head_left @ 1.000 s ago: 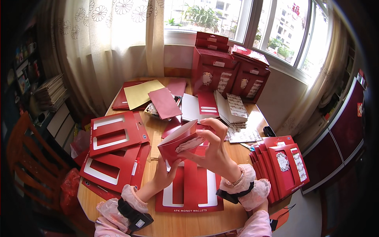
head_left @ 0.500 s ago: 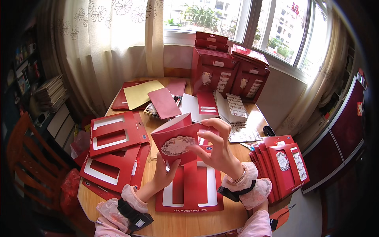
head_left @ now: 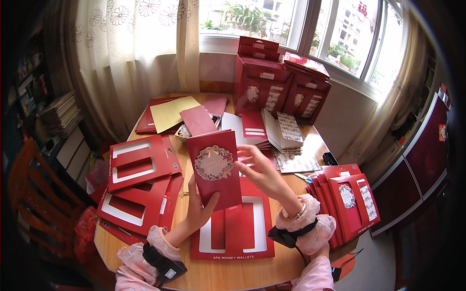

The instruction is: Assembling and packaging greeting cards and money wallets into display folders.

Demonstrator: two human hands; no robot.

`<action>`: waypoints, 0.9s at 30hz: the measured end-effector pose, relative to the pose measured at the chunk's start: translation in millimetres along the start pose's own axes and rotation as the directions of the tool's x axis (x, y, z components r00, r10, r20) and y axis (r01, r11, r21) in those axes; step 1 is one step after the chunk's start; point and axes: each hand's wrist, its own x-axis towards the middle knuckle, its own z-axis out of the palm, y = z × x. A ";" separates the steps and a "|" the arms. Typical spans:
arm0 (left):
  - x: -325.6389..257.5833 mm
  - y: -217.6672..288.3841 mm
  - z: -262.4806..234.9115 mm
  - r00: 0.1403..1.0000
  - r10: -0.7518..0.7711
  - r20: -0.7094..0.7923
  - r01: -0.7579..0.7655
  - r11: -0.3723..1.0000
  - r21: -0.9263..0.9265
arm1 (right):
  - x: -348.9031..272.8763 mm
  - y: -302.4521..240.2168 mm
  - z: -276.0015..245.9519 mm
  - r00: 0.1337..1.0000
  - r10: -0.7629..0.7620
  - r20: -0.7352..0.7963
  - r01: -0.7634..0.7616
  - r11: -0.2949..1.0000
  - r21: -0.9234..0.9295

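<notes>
My left hand (head_left: 200,208) grips a tall red card-style money wallet (head_left: 223,189) at its lower left, thumb across the front. The wallet stands upright, folded closed, its pale floral wreath label facing me. Close to its right edge is my right hand (head_left: 264,169), fingers apart; whether the fingertips touch the edge I cannot tell. Below the wallet, a flat red cardboard package (head_left: 233,230) with two white-edged cut-out windows lies on the wooden table (head_left: 213,274). Both wrists carry a black strapped device over frilly pink sleeves.
More windowed red packages (head_left: 133,203) are piled at the left, and filled ones (head_left: 347,208) at the right. Patterned and red wallets (head_left: 284,133) lie behind my hands. Tall red boxes (head_left: 264,80) stand by the window. A gold sheet (head_left: 174,114) lies at the back left.
The wallet, half open and tilted before, is now folded closed and upright with its front toward me. My right hand has come off its front face to the right edge.
</notes>
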 end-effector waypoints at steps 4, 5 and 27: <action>3.7 3.5 1.0 0.999 0.024 0.038 -0.024 1.000 0.017 | 5.8 22.4 -1.5 0.981 0.079 0.176 -0.096 0.991 0.093; 4.2 2.6 1.3 0.999 0.008 0.040 -0.008 1.000 0.009 | 6.4 24.7 -2.0 0.975 0.049 0.216 -0.077 0.989 0.127; 11.4 0.9 -2.0 0.960 -0.281 0.001 0.279 0.950 -0.138 | 13.0 38.8 -0.3 0.980 0.145 0.135 -0.142 0.989 -0.036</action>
